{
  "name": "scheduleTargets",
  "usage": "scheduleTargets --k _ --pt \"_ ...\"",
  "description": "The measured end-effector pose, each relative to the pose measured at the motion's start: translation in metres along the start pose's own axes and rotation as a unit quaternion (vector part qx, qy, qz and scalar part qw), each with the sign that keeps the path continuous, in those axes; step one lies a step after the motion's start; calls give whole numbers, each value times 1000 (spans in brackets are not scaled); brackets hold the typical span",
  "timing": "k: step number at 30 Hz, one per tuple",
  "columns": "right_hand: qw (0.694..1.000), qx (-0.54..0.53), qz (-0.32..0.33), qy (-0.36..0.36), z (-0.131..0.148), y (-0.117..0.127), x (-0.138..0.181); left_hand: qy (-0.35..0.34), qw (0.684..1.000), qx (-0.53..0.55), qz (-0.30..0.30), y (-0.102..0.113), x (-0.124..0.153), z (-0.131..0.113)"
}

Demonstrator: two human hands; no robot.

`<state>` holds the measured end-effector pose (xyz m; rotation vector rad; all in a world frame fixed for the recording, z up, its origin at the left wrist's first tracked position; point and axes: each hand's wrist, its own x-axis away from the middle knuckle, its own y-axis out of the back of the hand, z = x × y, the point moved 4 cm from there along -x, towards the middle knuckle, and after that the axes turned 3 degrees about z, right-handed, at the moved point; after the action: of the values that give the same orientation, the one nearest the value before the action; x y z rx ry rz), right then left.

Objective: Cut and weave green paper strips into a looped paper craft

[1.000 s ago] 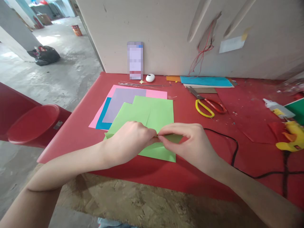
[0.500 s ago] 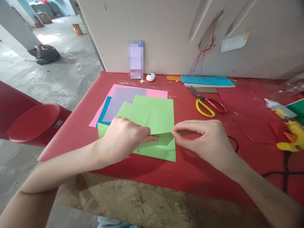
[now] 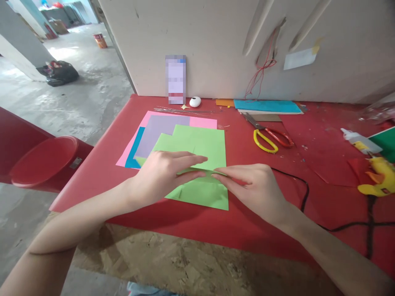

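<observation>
A narrow piece of green paper (image 3: 202, 169) is pinched between the thumb and fingers of my right hand (image 3: 262, 189). Around its other end, the fingers of my left hand (image 3: 157, 172) are stretched out, with the thumb apart below; whether they touch the paper is hidden. Beneath both hands lies a larger green sheet (image 3: 203, 142) with a step cut in its upper left edge. Under it are a purple sheet (image 3: 165, 127), a pink sheet (image 3: 203, 122) and a blue sheet (image 3: 135, 150), overlapping on the red table (image 3: 105, 152).
Scissors (image 3: 265, 141) with yellow and red handles lie to the right. Beyond them are a white glue bottle (image 3: 358, 142), a yellow glue gun (image 3: 381, 176) and its black cable (image 3: 304, 185). A phone (image 3: 175, 80) leans at the back beside a white earbud case (image 3: 195, 102).
My left fingers have opened from their grip on the green piece. My right hand has shifted left along it, still pinching it.
</observation>
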<state>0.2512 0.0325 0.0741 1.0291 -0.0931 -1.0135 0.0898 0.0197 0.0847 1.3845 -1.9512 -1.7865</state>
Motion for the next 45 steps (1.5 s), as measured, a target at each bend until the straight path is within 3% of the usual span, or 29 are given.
scheduleTargets --k 5,10,13,22,28,34,40,42,45 --pt "998 45 -30 44 6 -6 2 -36 999 21 -20 -6 -4 -9" --pt "993 73 -44 83 7 -3 3 -18 999 13 -25 -3 -9 -7" --pt "987 96 -63 113 7 1 4 1 999 21 -32 0 -10 -1" --pt "985 104 -74 112 -12 21 18 74 996 39 -33 1 0 35" --pt "976 207 26 59 -17 17 8 4 999 -33 -36 -4 -1 23" --pt "925 332 183 -3 8 -7 -6 -40 997 -53 33 -12 -6 -7" --pt "905 328 255 -91 0 2 -1 0 998 -68 -9 -6 0 16" --pt "913 307 250 -95 -6 8 2 24 997 -62 -29 -4 3 26" --pt "936 243 236 -95 -14 14 5 77 997 -18 -8 0 7 45"
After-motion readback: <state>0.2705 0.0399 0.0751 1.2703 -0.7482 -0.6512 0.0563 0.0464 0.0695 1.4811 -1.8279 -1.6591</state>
